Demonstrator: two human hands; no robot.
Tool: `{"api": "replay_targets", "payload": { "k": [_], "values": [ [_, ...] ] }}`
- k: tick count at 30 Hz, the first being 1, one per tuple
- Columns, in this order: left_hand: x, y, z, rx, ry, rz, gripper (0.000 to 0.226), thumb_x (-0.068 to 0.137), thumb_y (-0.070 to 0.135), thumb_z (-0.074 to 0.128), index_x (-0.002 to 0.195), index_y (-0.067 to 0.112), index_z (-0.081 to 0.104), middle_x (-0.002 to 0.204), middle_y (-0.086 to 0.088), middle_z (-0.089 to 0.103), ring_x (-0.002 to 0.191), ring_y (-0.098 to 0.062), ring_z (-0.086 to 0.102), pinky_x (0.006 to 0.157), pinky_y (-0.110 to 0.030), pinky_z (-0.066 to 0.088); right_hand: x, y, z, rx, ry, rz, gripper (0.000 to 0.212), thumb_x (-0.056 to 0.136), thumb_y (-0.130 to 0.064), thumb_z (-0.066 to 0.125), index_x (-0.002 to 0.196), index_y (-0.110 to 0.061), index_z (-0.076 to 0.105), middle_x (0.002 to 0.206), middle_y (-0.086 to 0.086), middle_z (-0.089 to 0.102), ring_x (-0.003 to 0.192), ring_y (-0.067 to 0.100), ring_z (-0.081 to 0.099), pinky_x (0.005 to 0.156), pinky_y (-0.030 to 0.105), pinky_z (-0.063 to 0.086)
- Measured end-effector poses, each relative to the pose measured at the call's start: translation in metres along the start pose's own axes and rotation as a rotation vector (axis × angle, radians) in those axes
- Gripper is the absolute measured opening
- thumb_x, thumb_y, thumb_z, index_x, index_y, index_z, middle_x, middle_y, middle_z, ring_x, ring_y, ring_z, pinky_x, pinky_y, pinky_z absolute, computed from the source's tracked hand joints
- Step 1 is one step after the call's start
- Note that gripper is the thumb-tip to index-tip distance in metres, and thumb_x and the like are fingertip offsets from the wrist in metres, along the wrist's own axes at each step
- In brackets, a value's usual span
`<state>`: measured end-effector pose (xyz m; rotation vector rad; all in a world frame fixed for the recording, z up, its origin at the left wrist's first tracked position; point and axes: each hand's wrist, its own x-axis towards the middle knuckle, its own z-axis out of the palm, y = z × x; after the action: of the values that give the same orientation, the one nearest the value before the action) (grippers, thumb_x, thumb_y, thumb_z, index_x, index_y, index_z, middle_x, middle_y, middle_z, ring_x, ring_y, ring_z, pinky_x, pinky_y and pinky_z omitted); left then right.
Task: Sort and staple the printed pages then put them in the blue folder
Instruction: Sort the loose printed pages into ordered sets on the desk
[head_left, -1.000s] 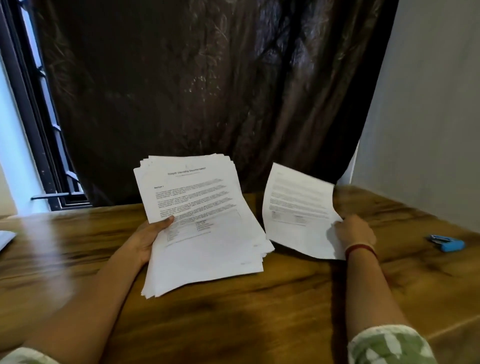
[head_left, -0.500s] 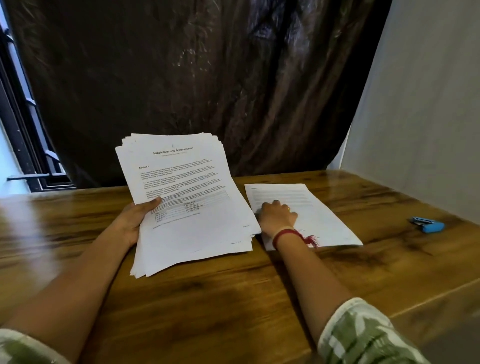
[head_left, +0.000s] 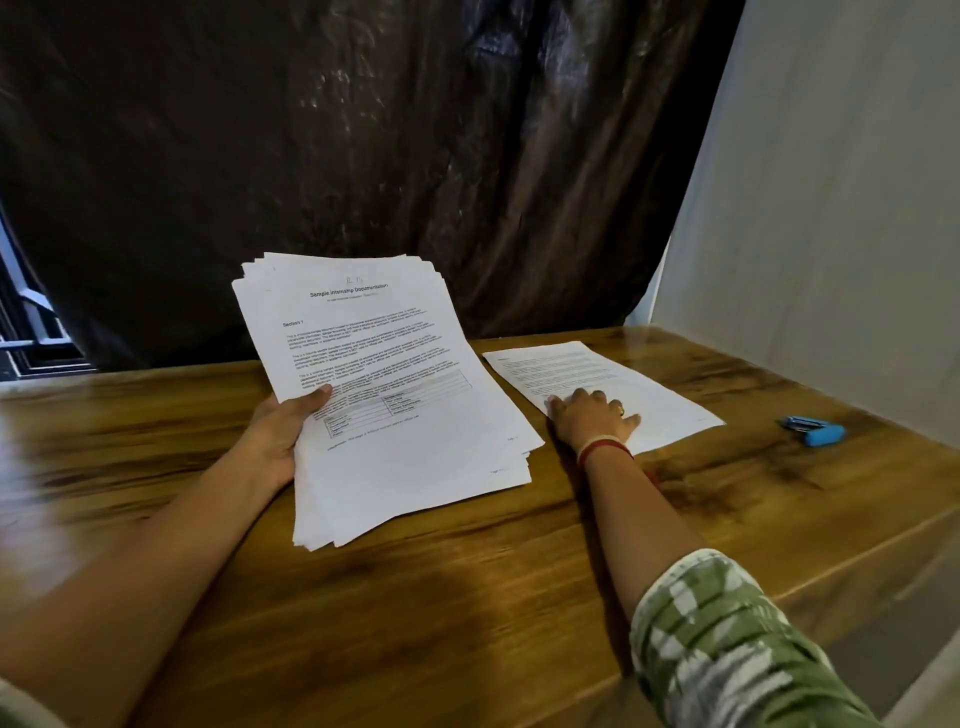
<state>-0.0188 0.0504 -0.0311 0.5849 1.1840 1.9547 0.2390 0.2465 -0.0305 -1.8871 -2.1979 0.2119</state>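
Note:
My left hand (head_left: 280, 431) grips a thick stack of printed pages (head_left: 395, 415) by its left edge and holds it tilted up over the wooden table (head_left: 467, 582). The top page is headed "Sample Internship Documentation". To the right, a single printed sheet (head_left: 613, 384) lies flat on the table. My right hand (head_left: 592, 415) rests palm down on its near left part, fingers spread. A small blue stapler (head_left: 815, 430) lies on the table further right. No blue folder is in view.
A dark plastic sheet (head_left: 363, 156) hangs behind the table. A pale wall (head_left: 841, 208) stands close on the right. A window frame (head_left: 31, 332) shows at the far left. The table's front edge runs at the lower right.
My right hand has laid the single sheet down flat on the table and now rests on it. The stack stays in my left hand.

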Motion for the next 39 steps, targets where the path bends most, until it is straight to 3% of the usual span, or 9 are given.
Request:
{"api": "replay_targets", "payload": {
  "k": [5, 10, 15, 20, 26, 31, 35, 39],
  "values": [
    [-0.004, -0.003, 0.006, -0.005, 0.035, 0.016, 0.042, 0.089, 0.000, 0.061, 0.130, 0.007, 0.057, 0.122, -0.011, 0.066, 0.106, -0.028, 0.064, 0.067, -0.035, 0.061, 0.009, 0.003, 0.002, -0.010, -0.016, 0.017, 0.061, 0.098, -0.056, 0.032, 0.146, -0.018, 0.036, 0.155, 0.011, 0.031, 0.142, 0.035, 0.028, 0.115, 0.057, 0.015],
    [-0.004, -0.002, 0.004, 0.022, 0.015, 0.009, 0.041, 0.089, 0.001, 0.061, 0.130, 0.008, 0.057, 0.123, -0.012, 0.065, 0.113, -0.033, 0.062, 0.087, -0.046, 0.053, 0.012, 0.004, 0.004, -0.023, -0.019, 0.019, 0.065, 0.097, -0.059, 0.027, 0.147, -0.018, 0.034, 0.156, 0.011, 0.030, 0.144, 0.035, 0.025, 0.115, 0.060, 0.002],
    [-0.008, -0.002, 0.001, 0.022, 0.003, 0.015, 0.042, 0.089, 0.001, 0.061, 0.131, 0.008, 0.056, 0.126, -0.014, 0.064, 0.114, -0.034, 0.061, 0.095, -0.050, 0.049, 0.022, 0.013, 0.002, -0.011, -0.035, 0.046, 0.070, 0.096, -0.063, 0.022, 0.148, -0.017, 0.032, 0.157, 0.010, 0.027, 0.145, 0.035, 0.021, 0.114, 0.060, -0.003],
    [-0.013, 0.000, 0.000, 0.057, 0.015, 0.008, 0.040, 0.090, 0.002, 0.061, 0.130, 0.008, 0.057, 0.122, -0.012, 0.066, 0.111, -0.032, 0.063, 0.088, -0.046, 0.052, 0.026, 0.021, -0.002, -0.070, -0.013, 0.037, 0.071, 0.096, -0.064, 0.020, 0.148, -0.017, 0.033, 0.155, 0.011, 0.031, 0.143, 0.036, 0.025, 0.113, 0.061, -0.006],
    [-0.013, 0.001, 0.005, 0.092, -0.020, 0.002, 0.043, 0.089, 0.003, 0.062, 0.131, 0.011, 0.057, 0.123, -0.010, 0.065, 0.112, -0.030, 0.062, 0.093, -0.046, 0.051, 0.005, 0.016, -0.002, -0.057, -0.110, 0.036, 0.076, 0.093, -0.069, 0.022, 0.152, -0.021, 0.021, 0.161, 0.011, 0.012, 0.147, 0.037, 0.011, 0.113, 0.063, 0.000],
    [-0.013, 0.002, -0.001, 0.093, -0.042, -0.012, 0.042, 0.090, 0.004, 0.062, 0.131, 0.011, 0.057, 0.125, -0.009, 0.065, 0.111, -0.028, 0.064, 0.092, -0.044, 0.051, -0.030, 0.026, -0.005, -0.052, -0.083, 0.009, 0.071, 0.095, -0.065, 0.024, 0.151, -0.022, 0.023, 0.160, 0.010, 0.016, 0.146, 0.037, 0.013, 0.114, 0.063, 0.003],
    [-0.021, 0.003, 0.000, 0.130, -0.039, 0.012, 0.039, 0.092, 0.003, 0.058, 0.130, 0.010, 0.057, 0.120, -0.007, 0.066, 0.098, -0.021, 0.069, 0.077, -0.038, 0.055, -0.055, 0.033, -0.009, -0.069, -0.076, 0.008, 0.069, 0.095, -0.064, 0.024, 0.151, -0.023, 0.024, 0.160, 0.011, 0.017, 0.146, 0.037, 0.015, 0.114, 0.063, 0.005],
    [-0.025, 0.004, -0.001, 0.150, -0.027, 0.035, 0.039, 0.093, 0.002, 0.057, 0.131, 0.012, 0.056, 0.123, -0.006, 0.064, 0.097, -0.020, 0.067, 0.076, -0.038, 0.054, -0.068, 0.034, -0.013, -0.081, -0.067, 0.002, 0.069, 0.096, -0.064, 0.024, 0.150, -0.022, 0.026, 0.159, 0.011, 0.021, 0.145, 0.037, 0.017, 0.113, 0.063, 0.005]
  ]
}}
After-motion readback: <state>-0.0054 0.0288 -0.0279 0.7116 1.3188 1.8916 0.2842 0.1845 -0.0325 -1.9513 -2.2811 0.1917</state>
